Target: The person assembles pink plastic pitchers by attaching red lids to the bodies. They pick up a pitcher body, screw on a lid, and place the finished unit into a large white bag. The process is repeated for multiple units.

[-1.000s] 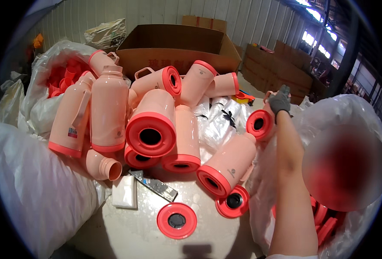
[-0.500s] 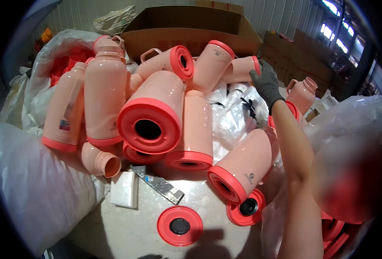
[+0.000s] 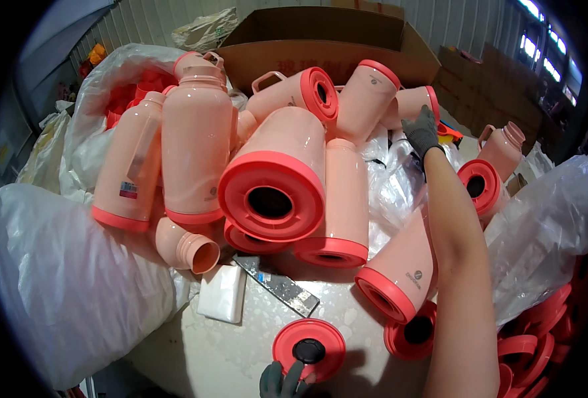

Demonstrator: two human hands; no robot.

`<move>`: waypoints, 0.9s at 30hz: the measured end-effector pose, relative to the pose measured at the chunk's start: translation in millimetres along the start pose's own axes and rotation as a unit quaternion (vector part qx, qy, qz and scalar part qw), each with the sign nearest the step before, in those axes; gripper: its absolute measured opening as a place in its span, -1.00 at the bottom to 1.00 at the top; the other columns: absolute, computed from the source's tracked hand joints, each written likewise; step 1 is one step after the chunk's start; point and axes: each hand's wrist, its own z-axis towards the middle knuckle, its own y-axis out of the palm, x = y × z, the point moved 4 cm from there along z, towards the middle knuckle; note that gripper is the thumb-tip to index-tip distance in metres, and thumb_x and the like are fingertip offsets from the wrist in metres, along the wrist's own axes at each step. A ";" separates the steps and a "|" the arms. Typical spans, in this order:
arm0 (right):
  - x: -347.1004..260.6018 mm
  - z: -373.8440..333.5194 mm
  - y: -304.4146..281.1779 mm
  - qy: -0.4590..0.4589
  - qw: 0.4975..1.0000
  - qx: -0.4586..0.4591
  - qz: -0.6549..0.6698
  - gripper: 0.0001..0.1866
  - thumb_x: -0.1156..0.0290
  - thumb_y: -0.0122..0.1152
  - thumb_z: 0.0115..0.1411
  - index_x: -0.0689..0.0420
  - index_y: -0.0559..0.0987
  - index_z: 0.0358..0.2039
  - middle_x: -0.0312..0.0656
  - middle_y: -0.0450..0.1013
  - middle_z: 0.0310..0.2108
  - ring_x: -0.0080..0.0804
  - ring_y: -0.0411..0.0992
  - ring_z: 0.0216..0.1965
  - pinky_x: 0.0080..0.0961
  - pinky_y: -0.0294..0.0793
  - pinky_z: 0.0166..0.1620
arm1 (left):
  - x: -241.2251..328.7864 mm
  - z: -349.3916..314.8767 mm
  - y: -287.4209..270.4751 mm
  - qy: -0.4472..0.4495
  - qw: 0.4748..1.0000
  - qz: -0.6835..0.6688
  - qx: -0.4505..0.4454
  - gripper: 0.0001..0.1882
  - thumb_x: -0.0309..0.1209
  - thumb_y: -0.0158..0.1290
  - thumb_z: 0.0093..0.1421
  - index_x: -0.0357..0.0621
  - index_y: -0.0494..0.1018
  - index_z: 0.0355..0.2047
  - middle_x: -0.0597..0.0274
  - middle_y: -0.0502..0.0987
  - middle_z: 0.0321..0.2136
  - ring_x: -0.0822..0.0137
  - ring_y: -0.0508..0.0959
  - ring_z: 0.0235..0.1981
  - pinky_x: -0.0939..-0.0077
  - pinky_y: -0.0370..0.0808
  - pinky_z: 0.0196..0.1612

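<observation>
Both hands wear grey gloves. My left hand [image 3: 283, 381] is at the bottom edge with fingers apart, its fingertips at the near rim of a flat red disc-shaped base [image 3: 334, 348] with a black centre. At the far right of the pile, my right hand [image 3: 421, 130] is open, fingers stretched toward a pink flask body with a red rim [image 3: 413, 103]; contact is unclear. Below that hand lie clear plastic bags [image 3: 390, 176]. A tilted pink flask body [image 3: 400, 265] lies beside my right forearm, above another red base with a black centre [image 3: 407, 337].
Several pink flask bodies [image 3: 196, 146] crowd the table's middle and left. A metal strip [image 3: 281, 286] and a white packet [image 3: 221, 294] lie before them. Behind stands a cardboard box [image 3: 327, 63]. Plastic sacks [image 3: 75, 285] flank the left, red rings [image 3: 533, 345] the lower right.
My left hand has come up from the bottom edge to the red base. My right hand stays by the far flask body. The whole view has shifted, moving the scene rightward.
</observation>
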 end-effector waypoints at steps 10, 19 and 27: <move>-116.4 -66.7 -34.9 -0.141 0.938 -0.040 0.313 -0.49 0.04 0.23 0.27 0.22 0.62 0.01 0.01 0.62 -0.10 -0.09 0.61 -0.12 -0.26 0.55 0.00 | 5.6 11.1 -8.3 -0.078 0.993 -0.087 0.009 -0.19 -0.09 0.44 -0.10 -0.06 0.42 0.15 -0.12 0.30 0.28 -0.40 0.32 0.16 -0.33 0.33 0.13; -251.4 -202.4 -162.7 -0.385 0.845 -0.264 0.260 -0.14 0.26 0.42 0.18 0.09 0.25 0.44 -0.05 0.29 0.34 -0.23 0.25 0.37 -0.23 0.26 0.38 | 0.5 -15.2 19.3 -0.018 1.000 0.004 0.000 -0.31 -0.01 0.32 0.05 -0.17 0.48 0.10 -0.05 0.26 0.37 -0.33 0.27 0.28 -0.32 0.30 0.23; -174.3 -143.2 -171.3 0.098 0.619 -0.328 0.707 -0.49 0.17 0.16 0.30 0.15 0.48 0.19 -0.08 0.51 0.10 -0.12 0.56 0.05 -0.16 0.58 0.13 | 6.5 8.8 -18.2 0.021 0.996 -0.057 0.059 -0.38 -0.05 0.32 0.06 -0.20 0.52 0.01 -0.03 0.26 0.38 -0.32 0.31 0.28 -0.32 0.29 0.24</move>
